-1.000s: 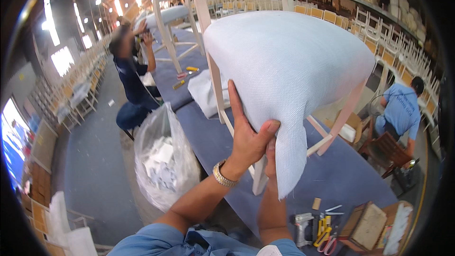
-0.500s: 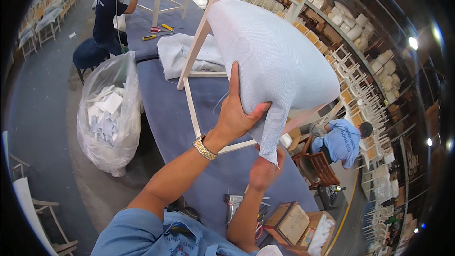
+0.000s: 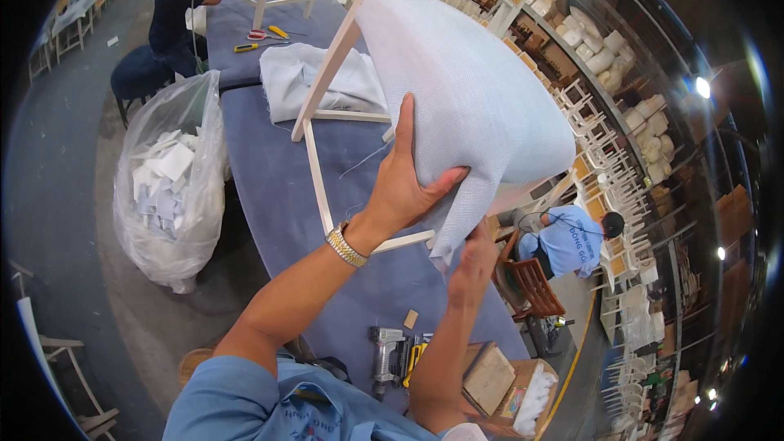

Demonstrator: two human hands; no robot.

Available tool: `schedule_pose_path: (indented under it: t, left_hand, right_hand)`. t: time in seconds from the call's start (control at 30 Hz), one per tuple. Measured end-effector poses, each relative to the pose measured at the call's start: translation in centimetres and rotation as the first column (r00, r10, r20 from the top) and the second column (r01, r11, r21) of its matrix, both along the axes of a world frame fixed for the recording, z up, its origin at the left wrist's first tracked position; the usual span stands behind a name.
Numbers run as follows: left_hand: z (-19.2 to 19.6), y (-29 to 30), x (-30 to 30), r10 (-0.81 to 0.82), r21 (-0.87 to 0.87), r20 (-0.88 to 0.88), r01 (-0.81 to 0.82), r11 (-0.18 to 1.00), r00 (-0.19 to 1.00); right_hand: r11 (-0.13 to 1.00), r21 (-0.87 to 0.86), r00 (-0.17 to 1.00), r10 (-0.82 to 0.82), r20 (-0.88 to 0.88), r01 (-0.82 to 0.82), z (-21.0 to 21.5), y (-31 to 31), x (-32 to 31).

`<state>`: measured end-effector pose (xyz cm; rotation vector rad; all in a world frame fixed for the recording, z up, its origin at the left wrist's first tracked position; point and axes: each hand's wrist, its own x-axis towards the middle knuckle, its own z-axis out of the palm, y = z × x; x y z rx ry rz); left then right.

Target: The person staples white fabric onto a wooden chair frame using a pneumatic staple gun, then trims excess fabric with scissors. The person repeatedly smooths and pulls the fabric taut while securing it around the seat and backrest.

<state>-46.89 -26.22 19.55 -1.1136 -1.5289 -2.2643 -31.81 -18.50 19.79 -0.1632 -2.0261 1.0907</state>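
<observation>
Fabric-fitting appears to be the step in hand, judging by the head view: pale woven cloth (image 3: 474, 90) is stretched over the padded seat of a white wooden chair (image 3: 322, 98), which lies tipped on the blue-covered workbench (image 3: 278, 188). The left hand (image 3: 404, 188) presses flat against the seat's near side, fingers spread and thumb braced under the edge, with a metal watch (image 3: 346, 245) at the wrist. Just below the seat, the right hand (image 3: 474, 257) pinches the hanging cloth corner; its fingers seem closed on that flap, though their tips are partly hidden behind it. As a judgement, the next move calls for pulling that flap taut under the seat rim while the left hand keeps the cover smooth, then fixing it. A staple gun (image 3: 384, 355) lies well below the seat, near the bench's close end. Left of the seat stands a clear bag of scraps (image 3: 171, 188), and beyond it another worker (image 3: 175, 0) bends at the bench.
</observation>
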Motion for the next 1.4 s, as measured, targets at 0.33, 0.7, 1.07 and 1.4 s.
schedule_pose_path:
  t: [0.33, 0.7, 1.07, 1.4]
  left_hand:
    - [1.0, -0.2, 0.5, -0.086, 0.029, 0.027, 0.085, 0.996, 0.996]
    - [0.5, -0.6, -0.4, -0.008, -0.011, -0.134, 0.007, 1.0, 0.991]
    - [0.4, 0.0, 0.5, -0.009, -0.024, -0.027, 0.008, 1.0, 1.0]
    - [0.3, 0.5, 0.3, 0.051, 0.006, -0.059, -0.051, 0.999, 0.997]
  right_hand:
    - [0.957, 0.255, 0.989, -0.116, -0.096, 0.137, 0.6, 0.6, -1.2]
    - [0.945, 0.326, 0.987, 0.021, -0.162, 0.033, -0.6, 2.8, -2.1]
    - [0.948, 0.207, 0.921, -0.158, -0.355, 0.243, 4.2, 5.4, 0.3]
    - [0.928, -0.285, 0.966, -0.199, 0.165, 0.24, -12.1, 4.1, 4.4]
